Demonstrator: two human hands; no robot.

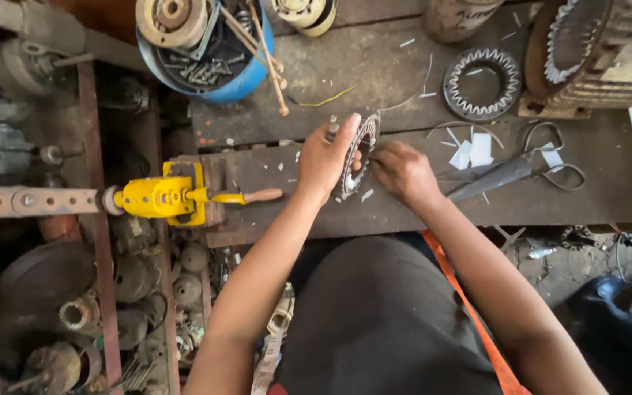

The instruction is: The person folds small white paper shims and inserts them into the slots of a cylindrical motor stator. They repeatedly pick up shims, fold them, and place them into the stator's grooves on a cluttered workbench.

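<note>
Yellow hand winder (pixel 164 196) with tan wooden handle; blue tub (pixel 246 80); dark grey toothed ring (pixel 482 83); white paper scraps (pixel 473 152); orange strap (pixel 469 307).

Toothed metal ring (pixel 358 155), upright on edge

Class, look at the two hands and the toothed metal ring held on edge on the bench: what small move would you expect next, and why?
Probably the right hand presses its fingertips further into a slot of the toothed ring. The left hand grips the ring upright on the wooden bench, the right fingertips touch its inner edge, and cut white paper slips lie beside the scissors.
</note>
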